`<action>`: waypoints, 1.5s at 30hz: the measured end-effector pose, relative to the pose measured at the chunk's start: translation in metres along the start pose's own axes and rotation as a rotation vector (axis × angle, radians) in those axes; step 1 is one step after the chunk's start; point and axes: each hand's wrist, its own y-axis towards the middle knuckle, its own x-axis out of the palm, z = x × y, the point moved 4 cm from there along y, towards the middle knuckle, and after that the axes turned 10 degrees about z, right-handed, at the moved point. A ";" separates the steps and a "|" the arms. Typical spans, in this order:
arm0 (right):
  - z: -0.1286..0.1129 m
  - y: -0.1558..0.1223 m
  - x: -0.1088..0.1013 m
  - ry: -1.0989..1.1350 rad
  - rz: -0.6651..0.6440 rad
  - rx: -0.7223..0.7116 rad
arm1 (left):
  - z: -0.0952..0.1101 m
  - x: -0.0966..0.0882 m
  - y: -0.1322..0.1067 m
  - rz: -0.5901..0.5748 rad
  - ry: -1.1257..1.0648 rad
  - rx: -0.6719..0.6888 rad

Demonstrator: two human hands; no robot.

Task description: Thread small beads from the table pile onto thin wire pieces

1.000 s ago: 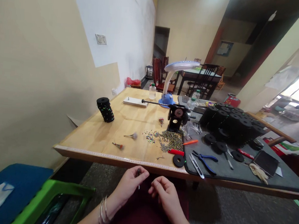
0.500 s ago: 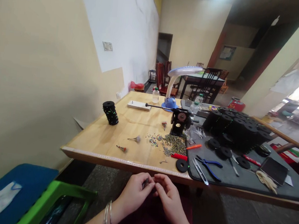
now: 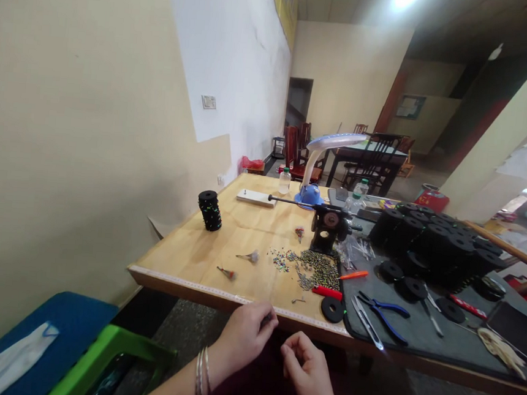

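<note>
Bracelets circle the wrist of my left hand [image 3: 248,331], whose fingers are curled shut at the table's front edge. Something small and dark shows between its thumb and fingers, too little to name. A short way to the right and lower, my right hand [image 3: 308,366] is closed with thumb and fingertips together; whatever it pinches, if anything, is hidden. The two hands are apart. Just beyond them lie a black foam ring [image 3: 332,310], a red-handled tool [image 3: 328,292] and a small metal piece [image 3: 299,300]. Farther in is a pile of small metal pieces [image 3: 319,269].
Feathery tufts [image 3: 227,273] and a black foam spool stack [image 3: 209,210] are on the wooden table's left. A black clamp device [image 3: 328,228] and blue lamp [image 3: 310,194] stand behind the pile. Scissors [image 3: 367,322], blue pliers [image 3: 385,312] and many black spools [image 3: 439,237] occupy the grey mat.
My hands, touching before, have separated, the right one moving right and down. The table scene has shifted right and slightly down in view as the camera turned.
</note>
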 end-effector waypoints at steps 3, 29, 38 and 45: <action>0.007 0.002 -0.001 0.144 0.055 0.145 | -0.007 -0.011 0.024 0.055 0.271 0.055; 0.017 -0.003 -0.005 0.424 0.162 0.299 | -0.039 -0.055 0.096 0.108 -0.065 -0.100; 0.005 -0.009 0.000 0.416 0.134 0.313 | 0.001 0.021 -0.024 -0.284 -0.947 -0.555; 0.005 -0.009 0.003 0.388 0.106 0.359 | -0.005 0.040 -0.037 -0.299 -1.023 -0.635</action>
